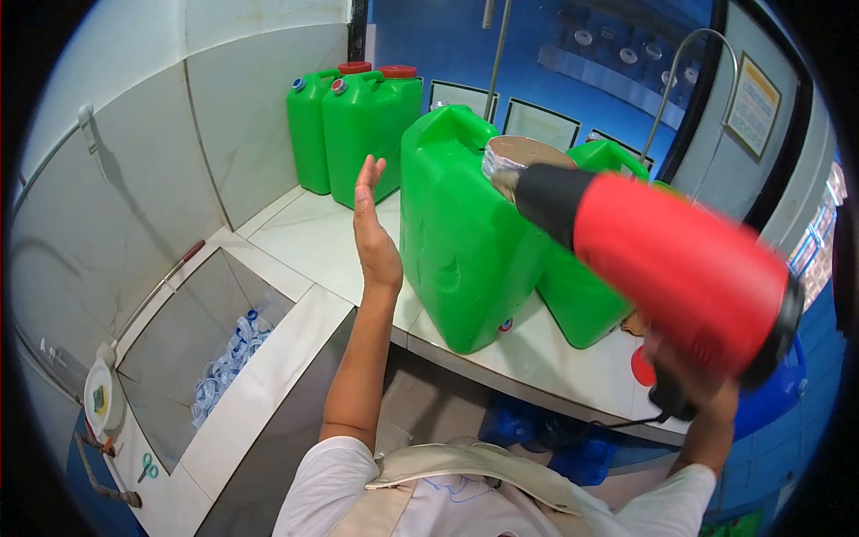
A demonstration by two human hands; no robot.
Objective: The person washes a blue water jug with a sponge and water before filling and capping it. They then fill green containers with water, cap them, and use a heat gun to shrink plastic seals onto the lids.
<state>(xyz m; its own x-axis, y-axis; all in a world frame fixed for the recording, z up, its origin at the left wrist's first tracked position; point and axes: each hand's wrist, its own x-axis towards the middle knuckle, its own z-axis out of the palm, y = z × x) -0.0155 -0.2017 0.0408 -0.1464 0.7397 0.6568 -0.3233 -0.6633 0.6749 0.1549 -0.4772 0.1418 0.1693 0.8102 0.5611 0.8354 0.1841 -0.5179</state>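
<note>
My right hand [684, 371] is wrapped round the handle of a red hair dryer [680, 259] with a black nozzle, blurred by motion. The nozzle points at the wide brownish cap [535, 150] of a large green jerrycan [461, 242]. Shiny clear plastic film [501, 166] shows round the cap's edge. To the left of this jerrycan my left hand [374, 242] is raised, fingers extended and holding nothing. A second green jerrycan [586, 304] stands behind the dryer, partly hidden by it.
Two green jerrycans [369, 134] with red caps stand at the back of the white tiled counter [300, 237]. On the left, a tiled basin [161, 358] holds many clear and blue plastic pieces [231, 362]. Scissors [148, 467] lie on its ledge. The dryer's cord [617, 422] hangs near the counter edge.
</note>
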